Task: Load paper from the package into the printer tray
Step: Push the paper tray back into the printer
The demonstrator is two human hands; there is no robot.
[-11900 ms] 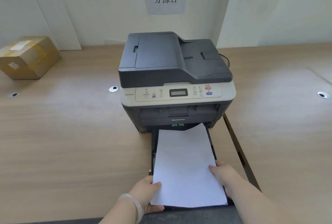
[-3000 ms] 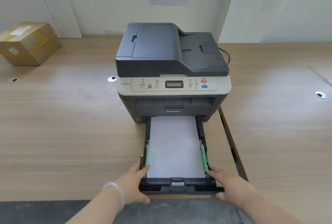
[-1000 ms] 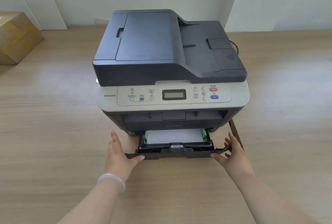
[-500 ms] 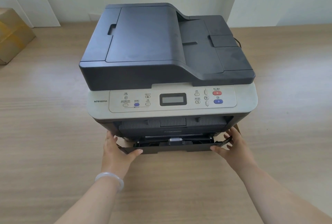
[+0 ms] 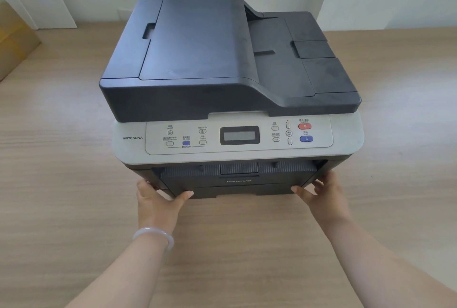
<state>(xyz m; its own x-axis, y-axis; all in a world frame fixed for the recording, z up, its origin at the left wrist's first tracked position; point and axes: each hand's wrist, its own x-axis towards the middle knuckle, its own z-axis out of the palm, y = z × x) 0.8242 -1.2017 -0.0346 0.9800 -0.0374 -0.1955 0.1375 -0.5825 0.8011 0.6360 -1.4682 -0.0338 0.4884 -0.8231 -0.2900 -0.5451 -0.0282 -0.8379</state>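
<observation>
Dark printer tray (image 5: 237, 190) flush, left hand (image 5: 158, 200), right hand (image 5: 319, 192) pressing its corners

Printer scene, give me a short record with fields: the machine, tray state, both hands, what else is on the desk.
machine: dark grey and light grey multifunction printer on a wooden desk
paper tray: black front panel looks flush with the printer body; no paper visible
left hand: against the tray's left front corner, white bangle on the wrist
right hand: against the tray's right front corner
display: small screen blank
other: brown cardboard box at far left
</observation>
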